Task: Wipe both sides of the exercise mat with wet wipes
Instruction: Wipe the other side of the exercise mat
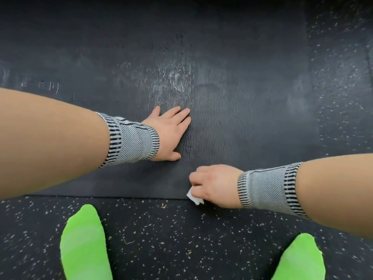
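Note:
A dark grey ribbed exercise mat [232, 122] lies flat across the floor, with wet streaks shining near its middle. My left hand [171, 134] rests flat on the mat, fingers straight and spread. My right hand [214, 184] presses a white wet wipe [194, 197] against the mat's near edge, fingers curled over it. Only a corner of the wipe shows below the hand. Both wrists wear grey knit bands.
Black rubber flooring with white specks [181, 239] surrounds the mat on the near and right sides. My two feet in bright green socks [84, 245] [300, 259] stand just in front of the mat's near edge.

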